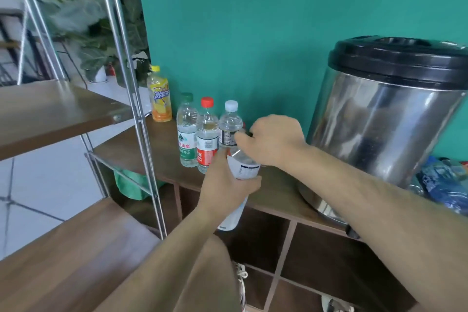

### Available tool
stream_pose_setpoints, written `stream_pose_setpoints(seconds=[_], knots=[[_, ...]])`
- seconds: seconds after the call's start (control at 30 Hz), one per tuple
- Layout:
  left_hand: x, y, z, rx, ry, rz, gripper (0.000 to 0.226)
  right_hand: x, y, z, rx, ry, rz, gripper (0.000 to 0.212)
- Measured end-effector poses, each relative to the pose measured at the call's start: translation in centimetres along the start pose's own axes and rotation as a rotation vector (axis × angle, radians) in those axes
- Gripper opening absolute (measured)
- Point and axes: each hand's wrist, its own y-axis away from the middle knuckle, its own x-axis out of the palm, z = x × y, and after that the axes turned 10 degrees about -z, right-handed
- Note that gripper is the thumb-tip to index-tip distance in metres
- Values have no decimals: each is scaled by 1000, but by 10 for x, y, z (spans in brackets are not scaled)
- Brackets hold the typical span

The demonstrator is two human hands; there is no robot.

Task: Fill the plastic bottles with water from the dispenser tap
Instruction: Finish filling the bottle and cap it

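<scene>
The single wide-angle head camera is looking forward and down, sitting close above the left hand (224,186) and right hand (276,140), facing the table (279,191) and wall (253,20)

The flat wall (253,20) is teal. The round steel water dispenser (379,129) is mirror-silver under a black plastic lid (397,61). On the brown wood-grain shelf (164,152), the far-left juice bottle (159,99) is yellow and orange. The green-capped clear bottle (187,132) wears green and white, the red-capped clear bottle (207,139) red and white. The nearest clear plastic bottle (243,167) is white-labelled.
</scene>
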Motion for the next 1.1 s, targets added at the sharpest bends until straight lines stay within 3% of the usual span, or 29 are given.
stream_pose_setpoints(seconds=[0.17,0.4,0.53,0.63,0.73,0.9,1.1], knots=[[19,-35,12,4,36,-216,66,23,-18,5,138,-77,-67,61],[54,-55,34,27,23,-258,66,46,-7,-15,270,-450,48,59],[60,-54,44,152,-169,-311,72,54,4,-14,304,-591,88,62],[55,-46,51,133,-251,-294,82,59,13,-10,347,-681,74,69],[47,-40,58,127,-246,-222,91,64,19,-4,390,-617,52,77],[35,-31,69,109,-313,-169,115,67,16,-5,483,-472,35,64],[40,-29,69,-70,-315,-126,138,68,9,-22,554,-386,26,70]])
